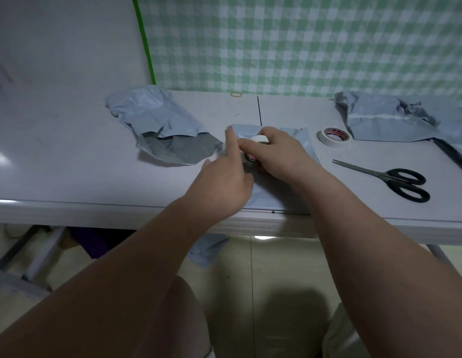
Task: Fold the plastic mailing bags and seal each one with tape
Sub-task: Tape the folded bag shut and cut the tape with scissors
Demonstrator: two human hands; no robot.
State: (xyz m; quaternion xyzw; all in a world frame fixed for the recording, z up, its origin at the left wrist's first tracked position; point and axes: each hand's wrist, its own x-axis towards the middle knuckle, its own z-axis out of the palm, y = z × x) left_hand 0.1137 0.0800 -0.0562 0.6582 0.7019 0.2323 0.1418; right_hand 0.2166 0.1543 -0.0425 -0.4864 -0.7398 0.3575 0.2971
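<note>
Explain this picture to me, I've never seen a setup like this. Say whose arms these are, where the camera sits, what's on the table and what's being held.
There is no machine here. A person wears one camera on the head, and it looks down at their own bare arms. The right hand grips a white roll of tape over a flat grey plastic mailing bag on the white table. The left hand reaches toward that roll with its forefinger out. Whether it pinches the tape's end is too blurred to tell. Crumpled grey plastic bags lie at the left and the right. Right of the hands lie a second white tape roll with a red label and black-handled scissors.
</note>
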